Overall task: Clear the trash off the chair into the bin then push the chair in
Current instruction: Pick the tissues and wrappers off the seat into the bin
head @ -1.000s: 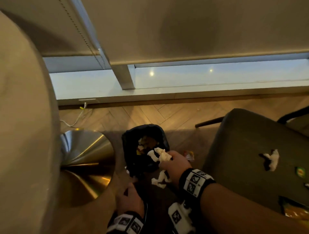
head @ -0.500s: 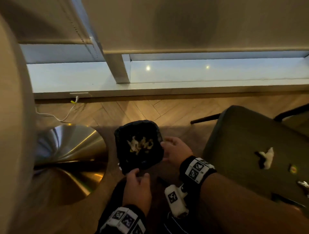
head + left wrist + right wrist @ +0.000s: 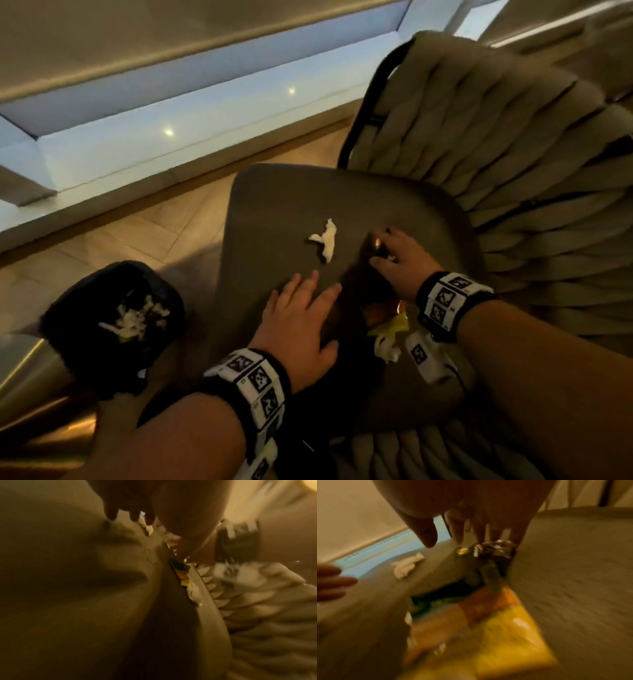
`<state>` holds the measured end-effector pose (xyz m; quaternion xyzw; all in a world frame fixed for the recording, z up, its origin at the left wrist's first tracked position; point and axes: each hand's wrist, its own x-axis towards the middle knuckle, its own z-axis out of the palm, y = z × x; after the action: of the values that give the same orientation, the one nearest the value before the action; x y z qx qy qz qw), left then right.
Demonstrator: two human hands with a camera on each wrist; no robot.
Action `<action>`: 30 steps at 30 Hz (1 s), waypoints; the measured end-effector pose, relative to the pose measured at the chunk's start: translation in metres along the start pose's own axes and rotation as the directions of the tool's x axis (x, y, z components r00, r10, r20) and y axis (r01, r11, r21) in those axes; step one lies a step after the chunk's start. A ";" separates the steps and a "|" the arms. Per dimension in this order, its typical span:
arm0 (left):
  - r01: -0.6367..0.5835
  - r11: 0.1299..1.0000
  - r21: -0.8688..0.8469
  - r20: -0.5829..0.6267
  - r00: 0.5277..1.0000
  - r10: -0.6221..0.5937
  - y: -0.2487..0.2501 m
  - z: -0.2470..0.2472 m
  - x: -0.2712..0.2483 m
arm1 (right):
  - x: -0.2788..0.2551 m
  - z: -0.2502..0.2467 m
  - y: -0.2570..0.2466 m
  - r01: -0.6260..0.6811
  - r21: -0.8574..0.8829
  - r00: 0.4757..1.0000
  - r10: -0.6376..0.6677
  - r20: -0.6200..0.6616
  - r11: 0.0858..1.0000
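Note:
The grey chair seat (image 3: 274, 205) carries a white tissue (image 3: 325, 240), a small crumpled foil wrapper (image 3: 494, 550) beside a little green round piece (image 3: 461, 551), a yellow and orange snack bag (image 3: 387, 315) and a second white tissue (image 3: 387, 349). My right hand (image 3: 380, 250) reaches over the bag; its straight fingers touch the foil wrapper, thumb apart. My left hand (image 3: 305, 284) hovers flat over the seat's front, fingers spread and holding nothing. The black-lined bin (image 3: 68, 308) stands on the floor left of the chair, with white paper inside.
The chair's woven backrest (image 3: 496, 154) rises at the right and its armrest runs along the bottom. A brass table base (image 3: 34, 394) sits at the lower left by the bin. Wooden floor (image 3: 154, 222) and a low window ledge lie beyond.
Both hands have left the bin and moved right onto the chair seat. The tissue my right hand held a second ago lies in the bin. The view has swung towards the chair.

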<state>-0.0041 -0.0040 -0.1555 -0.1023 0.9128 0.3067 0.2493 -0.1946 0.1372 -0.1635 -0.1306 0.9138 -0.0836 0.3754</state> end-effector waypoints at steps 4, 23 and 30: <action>0.102 0.995 -0.021 -0.122 0.987 -0.103 0.008 -0.012 0.039 | -0.018 0.011 0.033 0.217 -0.193 0.970 -0.189 0.154 0.957; -0.033 0.979 0.201 -0.124 0.991 0.059 0.064 -0.019 0.121 | -0.077 0.063 0.053 0.265 -0.080 0.936 -0.236 0.261 0.961; 0.039 0.972 0.231 -0.061 0.998 -0.025 0.063 -0.013 0.139 | -0.097 0.051 0.066 0.154 0.223 0.971 -0.189 0.145 0.963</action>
<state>-0.1489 0.0331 -0.1865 -0.0958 0.9475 0.1907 0.2382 -0.1038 0.2265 -0.1513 -0.1756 0.8508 -0.2009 0.4527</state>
